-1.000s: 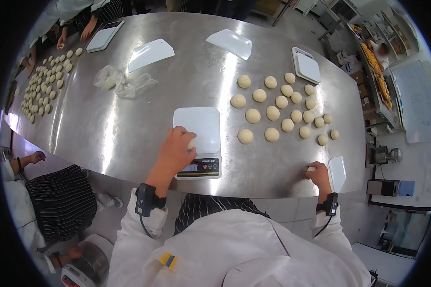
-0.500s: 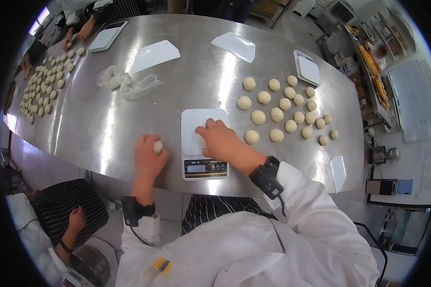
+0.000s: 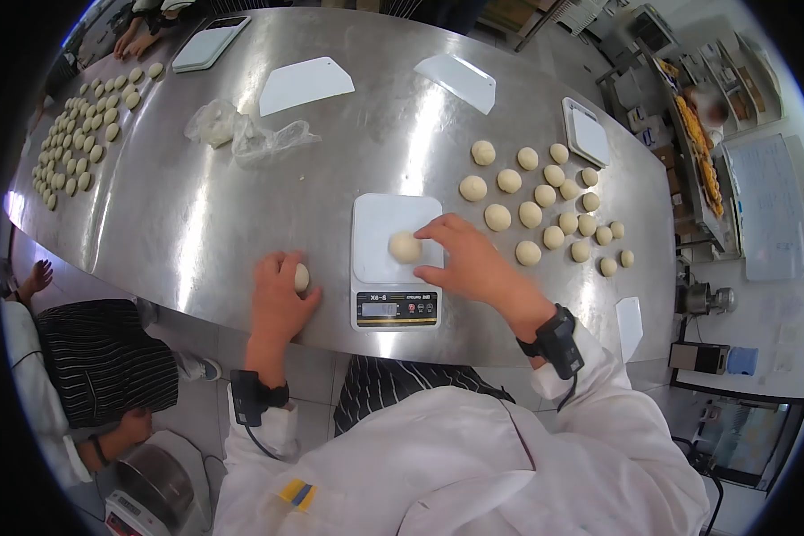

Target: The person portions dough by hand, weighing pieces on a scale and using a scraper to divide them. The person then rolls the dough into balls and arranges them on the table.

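On the white plate of a digital scale (image 3: 397, 214) rests a round, pale dough ball (image 3: 406, 247). My right hand (image 3: 481, 266) is at its right side, thumb and index finger spread apart, the index fingertip right at the ball's edge. To the left of the scale, on the steel table, my left hand (image 3: 280, 293) curls around another dough ball (image 3: 301, 277), which shows between its fingers and thumb. The scale's display is lit, but its digits are blurred. Right of the scale lie several loose dough balls (image 3: 531, 214) in rough rows.
Flat white scrapers (image 3: 305, 86) and a crumpled plastic bag (image 3: 241, 132) lie across the steel table (image 3: 170, 241). A second scale (image 3: 586, 132) stands at the right, a third (image 3: 211, 45) at the far left. More dough balls (image 3: 80, 141) lie near a co-worker's hands (image 3: 137, 40).
My right hand has drawn back to the right and opened, uncovering the dough ball on the scale. My left hand stays around its ball. The whole view has shifted slightly.
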### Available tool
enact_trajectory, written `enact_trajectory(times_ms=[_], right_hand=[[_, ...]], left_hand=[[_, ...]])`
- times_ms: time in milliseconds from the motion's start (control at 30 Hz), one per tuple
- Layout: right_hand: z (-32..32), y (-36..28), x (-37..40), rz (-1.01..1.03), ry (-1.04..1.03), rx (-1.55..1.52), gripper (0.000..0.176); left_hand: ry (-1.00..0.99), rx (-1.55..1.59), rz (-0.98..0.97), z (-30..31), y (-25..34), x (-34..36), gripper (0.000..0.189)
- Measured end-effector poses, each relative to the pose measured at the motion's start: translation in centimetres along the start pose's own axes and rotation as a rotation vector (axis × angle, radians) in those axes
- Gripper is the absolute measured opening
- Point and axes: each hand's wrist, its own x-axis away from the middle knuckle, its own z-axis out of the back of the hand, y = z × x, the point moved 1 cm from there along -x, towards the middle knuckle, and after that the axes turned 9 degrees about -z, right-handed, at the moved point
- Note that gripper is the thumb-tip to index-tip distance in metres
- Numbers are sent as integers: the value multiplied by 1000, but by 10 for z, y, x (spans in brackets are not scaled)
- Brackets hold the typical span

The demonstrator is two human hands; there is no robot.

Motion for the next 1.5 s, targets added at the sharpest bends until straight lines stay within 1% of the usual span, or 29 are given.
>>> enact_trajectory(times_ms=[133, 200, 267, 333, 367, 433, 467, 500, 567, 633, 733, 800, 833, 867, 900, 967, 1000, 1033, 1067, 1100, 1167, 1200, 1233, 1267, 1300, 1367, 1433, 1467, 1500], right_hand=[[-28, -19, -16, -25, 59, 106, 51], [-38, -20, -23, -79, 11, 190, 52], [-45, -21, -30, -114, 9, 224, 32], [-44, -26, -36, -75, -6, 227, 24], [-39, -27, -32, -63, -3, 144, 22], [-17, -34, -23, -46, 77, -39, 26], [-7, -27, -20, -47, 86, -47, 26], [7, -17, -16, -36, 135, -107, 30], [40, 17, -14, -41, 210, -192, 35], [72, 69, -31, -204, 267, -37, 36], [125, 129, -68, -324, 362, 180, 39], [141, 145, -97, -310, 465, 151, 42], [143, 149, -112, -298, 491, 141, 43], [143, 152, -126, -332, 482, 152, 40], [136, 159, -141, -334, 495, 116, 36], [120, 168, -155, -417, 349, 178, 40], [114, 171, -151, -428, 293, 171, 41], [111, 176, -137, -446, 298, 171, 41], [110, 178, -114, -286, 579, -48, 41], [112, 186, -88, -119, 854, -264, 42], [121, 215, -20, -191, 862, -305, 41], [124, 239, 18, -221, 900, -319, 35], [126, 259, 56, -342, 948, -391, 32], [135, 282, 95, -499, 913, -479, 29], [143, 304, 130, -646, 956, -469, 27], [170, 331, 184, -874, 981, -402, 31], [192, 356, 209, -960, 885, -240, 35], [196, 366, 213, -931, 871, -260, 35], [201, 372, 216, -949, 762, -182, 37]], left_hand=[[-38, -8, -17, -5, 3, -4, 47], [-49, 10, -13, -11, -2, -8, 42], [-93, -29, 33, -10, -2, -11, 32], [-57, -70, -62, -1, 3, -24, 27], [-65, -72, -85, 1, 7, -32, 27], [44, 67, -105, 18, 35, -51, 22], [78, 96, -205, 24, 47, -64, 24], [76, 88, -215, 22, 56, -79, 24], [20, 111, -363, 17, 75, -115, 27], [-33, 106, -418, 2, 98, -155, 28], [-97, 104, -503, -27, 132, -199, 30], [-122, 111, -594, -48, 153, -234, 32], [-165, 65, -520, -61, 158, -242, 36], [-203, 20, -438, -74, 159, -247, 40], [-220, 25, -465, -87, 157, -251, 40], [-340, -184, -497, -110, 147, -250, 46], [-346, -175, -513, -113, 147, -246, 46], [-251, -121, -577, -108, 149, -242, 47], [-161, -66, -636, -101, 151, -239, 47], [-178, -57, -646, -96, 155, -240, 47], [-59, -70, -671, -82, 168, -246, 45], [-71, -52, -694, -78, 181, -252, 45], [-184, 18, -600, -76, 194, -257, 40], [-294, 82, -500, -81, 205, -261, 35], [-301, 90, -507, -92, 219, -266, 35], [-395, 76, -705, -104, 255, -283, 28], [-419, 147, -717, -129, 299, -307, 29], [-443, 136, -673, -149, 316, -324, 32], [-468, 131, -630, -173, 331, -340, 34]])
